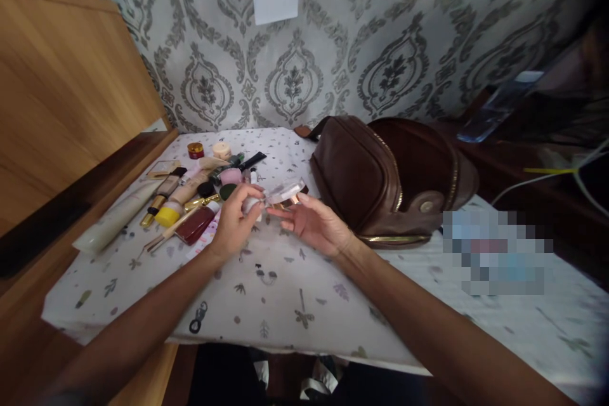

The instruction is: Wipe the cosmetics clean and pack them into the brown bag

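Observation:
Above the middle of the table, my right hand (pixel 318 223) holds a round, clear-lidded compact (pixel 285 190) between thumb and fingers. My left hand (pixel 236 219) is at the compact's left side, its thumb and fingers closed around a small whitish item that is mostly hidden. Left of my left hand lies a pile of cosmetics, with a dark red bottle (pixel 197 224), a yellow-lidded jar (pixel 169 214), a long pale tube (pixel 118 216) and thin brushes (pixel 164 232). To the right of my right hand stands a brown leather bag (pixel 354 168), its zipped top open.
The patterned white cloth (pixel 285 304) covers the table. A wooden panel (pixel 71 76) rises at the left, and a patterned wall stands behind. A clear bottle (pixel 497 108) and cables are at the right, near a blurred patch (pixel 497 254) on the cloth.

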Tool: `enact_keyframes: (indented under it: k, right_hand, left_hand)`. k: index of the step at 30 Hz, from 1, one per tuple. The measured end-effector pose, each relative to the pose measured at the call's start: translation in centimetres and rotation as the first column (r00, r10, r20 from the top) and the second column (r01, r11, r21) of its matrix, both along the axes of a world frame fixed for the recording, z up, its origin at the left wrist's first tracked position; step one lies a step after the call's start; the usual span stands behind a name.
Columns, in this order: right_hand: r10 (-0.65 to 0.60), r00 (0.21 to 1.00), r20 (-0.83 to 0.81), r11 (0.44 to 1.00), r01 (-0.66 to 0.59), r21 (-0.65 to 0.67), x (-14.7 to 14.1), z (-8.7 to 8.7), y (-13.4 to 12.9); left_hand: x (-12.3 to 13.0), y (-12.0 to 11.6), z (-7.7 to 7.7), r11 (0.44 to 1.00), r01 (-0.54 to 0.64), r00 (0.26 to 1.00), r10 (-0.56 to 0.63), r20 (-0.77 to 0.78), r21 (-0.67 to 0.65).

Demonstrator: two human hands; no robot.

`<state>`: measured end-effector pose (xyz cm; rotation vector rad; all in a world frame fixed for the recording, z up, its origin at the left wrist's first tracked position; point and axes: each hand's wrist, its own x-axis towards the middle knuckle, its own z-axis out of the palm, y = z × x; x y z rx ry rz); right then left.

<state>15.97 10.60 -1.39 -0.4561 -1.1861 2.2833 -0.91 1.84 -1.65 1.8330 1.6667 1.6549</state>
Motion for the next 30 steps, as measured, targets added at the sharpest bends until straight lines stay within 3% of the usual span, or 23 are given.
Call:
enact_keyframes:
  k: [6,10,16,20,24,27,30]
  right_hand:
    - [0.088,0.996,0.014,0.99,-0.089,0.111,-0.1,0.4,-0.8]
    - [0.132,0.984,0.122,0.965,-0.156,0.211,-0.4,0.0,-1.1]
    - [-0.114,0.958,0.262,0.916,-0.001,0.402,-0.6,-0.4,-1.1]
    - [-0.238,0.956,0.174,0.912,0.158,0.379,-0.8,-0.4,-0.8]
    - [-0.32,0.938,0.129,0.878,0.243,0.412,-0.8,-0.8,-0.1]
    - [-0.435,0.877,0.204,0.796,0.268,0.543,-0.9,-1.5,0.4]
    - [-0.497,0.836,0.231,0.713,0.242,0.658,-1.0,-2.2,0.6]
  left_hand:
    - [-1.2,0.9,-0.8,0.99,0.096,0.951,-0.061,0.304,-0.101]
    - [-1.5,0.9,-0.6,0.987,0.118,0.938,-0.075,0.338,-0.11]
    - [-0.6,-0.1,0.7,0.983,0.177,0.945,-0.154,0.289,-0.054]
    - [-0.4,-0.3,1.0,0.978,0.207,0.938,-0.187,0.292,-0.039]
    - [0.0,-0.5,1.0,0.981,0.193,0.962,-0.187,0.201,-0.013]
    - [0.5,-0.7,1.1,0.978,0.197,0.98,-0.197,-0.002,0.065]
    - [1.0,-0.8,0.9,0.956,0.26,0.947,-0.227,-0.226,0.133]
